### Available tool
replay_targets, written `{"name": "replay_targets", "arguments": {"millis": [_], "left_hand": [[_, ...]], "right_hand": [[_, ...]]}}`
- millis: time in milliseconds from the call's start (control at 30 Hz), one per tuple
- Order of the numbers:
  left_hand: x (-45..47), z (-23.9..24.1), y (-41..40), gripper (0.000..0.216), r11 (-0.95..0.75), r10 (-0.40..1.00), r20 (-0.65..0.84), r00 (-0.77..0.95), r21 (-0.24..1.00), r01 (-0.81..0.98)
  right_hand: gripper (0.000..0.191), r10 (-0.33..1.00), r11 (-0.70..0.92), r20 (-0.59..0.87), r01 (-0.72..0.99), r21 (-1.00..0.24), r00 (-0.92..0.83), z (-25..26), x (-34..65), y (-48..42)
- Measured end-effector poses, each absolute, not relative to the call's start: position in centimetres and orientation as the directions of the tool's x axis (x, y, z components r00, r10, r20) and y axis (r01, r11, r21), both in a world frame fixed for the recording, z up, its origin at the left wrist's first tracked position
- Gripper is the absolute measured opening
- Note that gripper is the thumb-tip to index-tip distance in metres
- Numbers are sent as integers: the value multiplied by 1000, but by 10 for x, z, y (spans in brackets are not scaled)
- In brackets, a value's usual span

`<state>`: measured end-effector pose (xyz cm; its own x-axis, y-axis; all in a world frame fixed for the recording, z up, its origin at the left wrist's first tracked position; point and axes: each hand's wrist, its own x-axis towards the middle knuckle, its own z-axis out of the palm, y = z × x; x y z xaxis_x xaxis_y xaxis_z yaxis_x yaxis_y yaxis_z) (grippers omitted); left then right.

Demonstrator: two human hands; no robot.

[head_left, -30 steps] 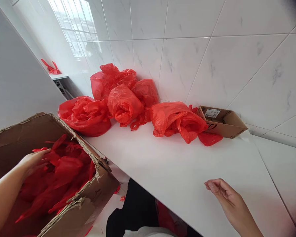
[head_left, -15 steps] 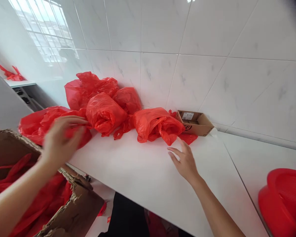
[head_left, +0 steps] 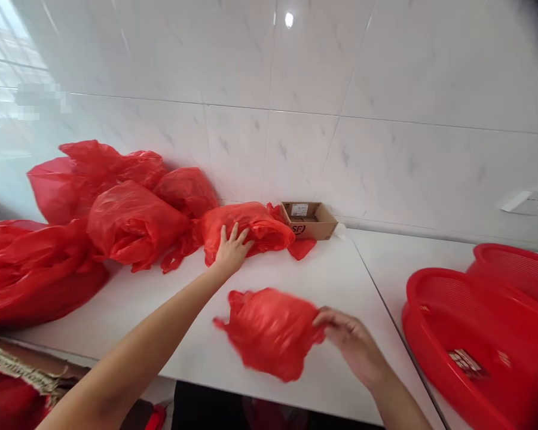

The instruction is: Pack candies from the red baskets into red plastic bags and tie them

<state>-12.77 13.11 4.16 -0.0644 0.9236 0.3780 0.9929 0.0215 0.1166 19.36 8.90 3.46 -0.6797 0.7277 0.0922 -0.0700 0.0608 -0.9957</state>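
My right hand point(head_left: 347, 337) pinches one corner of a crumpled red plastic bag point(head_left: 273, 331), which hangs a little blurred over the front of the white table point(head_left: 197, 322). With fingers spread, my left hand point(head_left: 234, 248) rests on a bundle of red plastic bags point(head_left: 246, 218) near the wall. To the left of that bundle are more bunched red bags point(head_left: 137, 221), piled against one another. A small open cardboard box point(head_left: 311, 226) with a white label stands just right of the bundle.
Red plastic baskets point(head_left: 452, 322) stand at the right, one with a small patterned packet point(head_left: 466, 363) inside. At the lower left is a torn-edged cardboard carton point(head_left: 31, 373) holding red material. A tiled wall point(head_left: 385, 155) runs behind the table.
My left hand has moved right, from the left-hand bags onto the middle bundle. My right hand, empty before, now holds a red bag nearer the front. The view has turned right.
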Motion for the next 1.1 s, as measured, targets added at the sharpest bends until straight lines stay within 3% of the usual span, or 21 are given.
{"name": "replay_targets", "arguments": {"millis": [67,133,200,333,400,533,633,833,933,1033,1100], "left_hand": [[-107,52,122,39,24,899,423,-112,207,978],[-77,61,107,36,-6,883,447,-144,317,948],[-44,60,88,41,-92,907,408,-103,431,897],[5,27,61,64,-198,971,230,60,643,740],[18,7,56,65,-176,982,175,70,716,676],[30,-14,53,23,-135,990,136,39,829,543],[24,-12,52,3,-108,993,120,-8,921,375],[-32,1,42,28,12,926,-17,-376,1000,-15],[-41,7,36,32,26,898,-80,-433,991,-128],[-27,13,32,32,38,912,-115,-395,979,-198],[-11,19,30,31,35,922,-119,-368,973,-229]], "right_hand": [[23,919,-54,35,-213,-976,-392,29,219,105],[27,977,-90,-19,-328,-941,-214,25,232,115],[30,987,-106,-46,-404,-908,-156,23,234,118],[38,976,-164,-80,-446,-880,-201,23,222,117],[43,969,-187,-100,-407,-894,-225,24,216,113],[50,963,-191,-117,-315,-930,-241,26,215,103],[48,967,-176,-102,-326,-929,-233,22,221,104],[45,988,-51,-70,-133,-990,141,-8,242,147],[39,972,20,10,-38,-999,235,-3,240,148],[26,969,182,196,104,-978,151,28,220,118],[17,946,321,308,138,-937,-103,50,197,89]]}}
